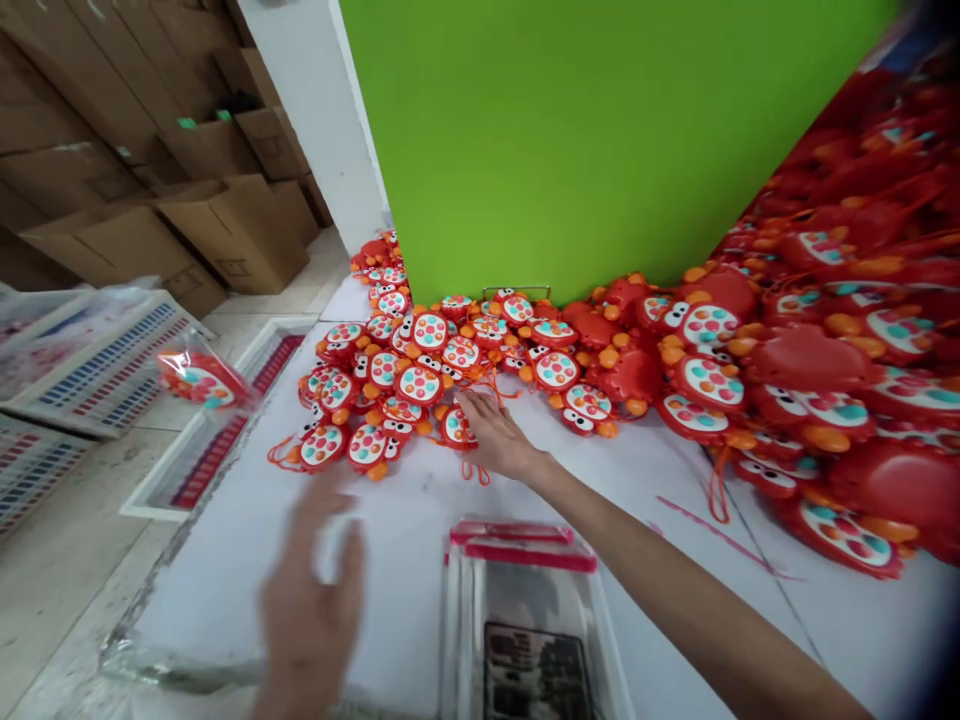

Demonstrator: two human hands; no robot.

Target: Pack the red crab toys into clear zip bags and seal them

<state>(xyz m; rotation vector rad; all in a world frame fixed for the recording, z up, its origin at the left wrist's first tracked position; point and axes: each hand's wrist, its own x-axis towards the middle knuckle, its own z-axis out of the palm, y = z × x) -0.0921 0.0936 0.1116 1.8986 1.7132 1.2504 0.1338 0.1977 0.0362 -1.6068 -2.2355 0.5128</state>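
- Our right hand is stretched fwd over the white table, fingers spread flat on one red crab toy at the near edge of the toy pile; touching it, not yet closed round it.
- Our left hand hangs blurred above the near-left part of the table, fingers loose & open, holding nothing.
- A bagged toy is in the air off the table's left edge, above the printed trays on the floor.
- Stack of clear bags w/ red strips lies just in front of us, betw. both arms.
- Green board stands behind the pile; cardboard boxes far left.
- Risks, as we judge them: orange cords trail from the toys & lie tangled, so pulling one crab could drag its neighbours off the heap.
- The airborne bagged toy may miss the trays & land on bare floor.
- The left hand's sweep near the bag stack could knock or slide the slippery bags out of line.
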